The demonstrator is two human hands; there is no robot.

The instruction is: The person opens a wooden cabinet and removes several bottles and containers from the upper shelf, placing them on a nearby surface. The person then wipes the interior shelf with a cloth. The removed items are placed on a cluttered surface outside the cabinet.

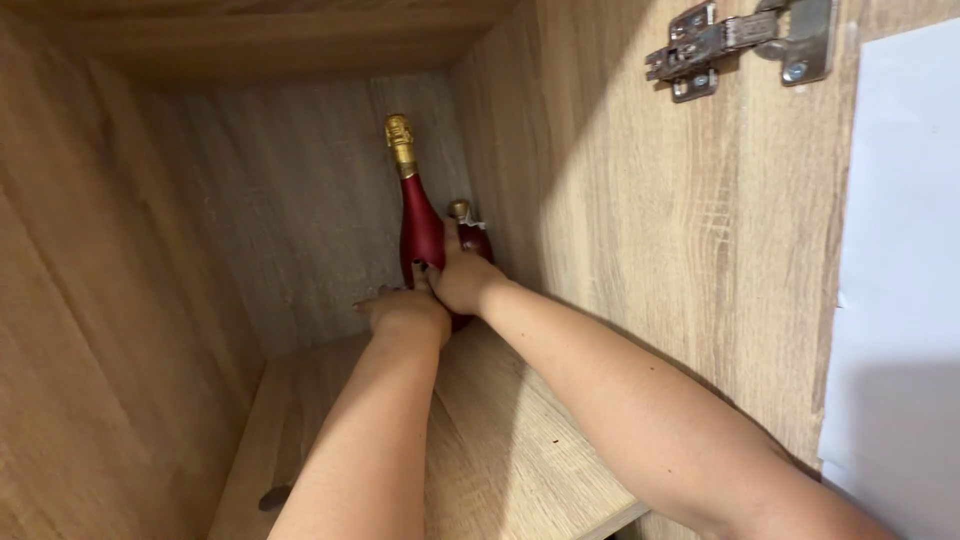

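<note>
Inside a wooden cabinet (120,300), both arms reach to the back corner. Left hand (405,310) lies low on the shelf (500,440), fingers spread flat at the foot of the tall red bottle (420,225) with gold foil top; can't tell if it grips. Right hand (462,278) is wrapped around a shorter dark red bottle (470,232) just right of the tall one, touching it. Metal hinge (740,40) top right, white sheet (900,250) at far right.

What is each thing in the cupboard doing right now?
Tall red bottle: upright, gold foil top on, at the back.
Small red bottle: upright, stopper in, beside the tall one.
Left hand: resting low by the tall bottle.
Right hand: gripping the small bottle.
Cupboard hinge: door open.
</note>
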